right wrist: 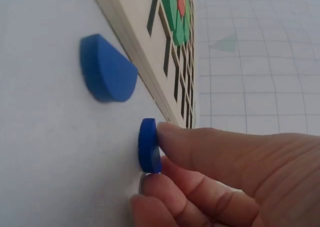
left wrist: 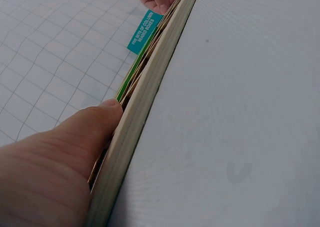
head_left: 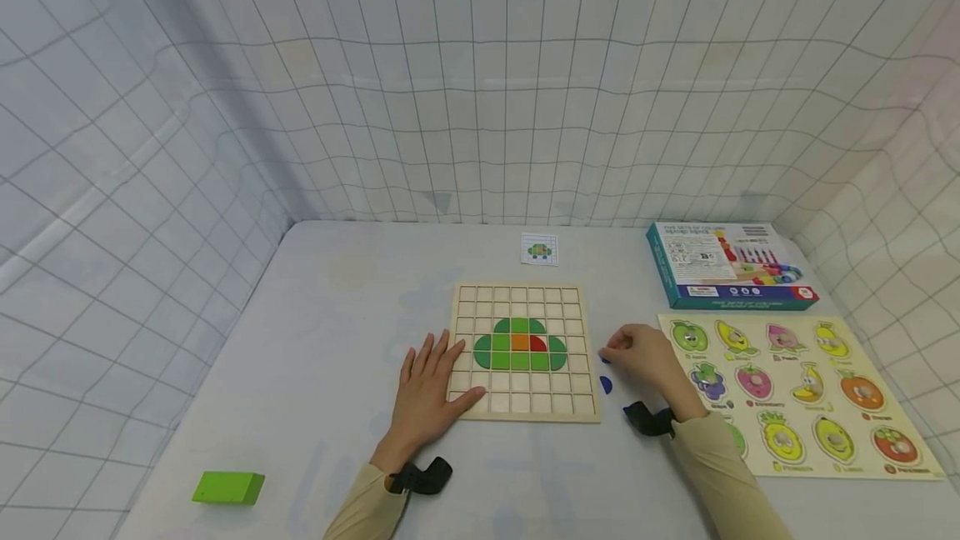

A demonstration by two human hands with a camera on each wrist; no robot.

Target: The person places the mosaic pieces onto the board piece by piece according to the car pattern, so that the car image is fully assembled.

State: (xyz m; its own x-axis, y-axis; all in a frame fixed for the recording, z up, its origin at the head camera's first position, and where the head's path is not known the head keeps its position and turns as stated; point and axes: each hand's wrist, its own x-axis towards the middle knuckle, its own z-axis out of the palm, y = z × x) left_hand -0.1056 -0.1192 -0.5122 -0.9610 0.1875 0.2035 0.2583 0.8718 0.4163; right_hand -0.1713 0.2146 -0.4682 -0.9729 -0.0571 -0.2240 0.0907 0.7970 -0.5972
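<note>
A wooden grid board (head_left: 510, 402) lies on the table, bearing green pieces (head_left: 520, 361), an orange square (head_left: 520, 342) and a red piece (head_left: 537, 343) in its middle. My left hand (head_left: 426, 394) rests with spread fingers on the board's left edge, the thumb near its lower left corner. Just off the right side, my right hand (head_left: 647, 355) pinches a blue half-round piece (right wrist: 148, 146) between thumb and fingers. Another blue half-round piece (right wrist: 109, 72) lies flat on the table beside the board, close to that hand.
Behind the board lies a small pattern card (head_left: 539, 249). A boxed bead set (head_left: 731, 265) and a fruit puzzle board (head_left: 806, 357) occupy the right side. At the front left sits a green block (head_left: 228, 487). Grid-patterned curtains (head_left: 487, 90) enclose the table.
</note>
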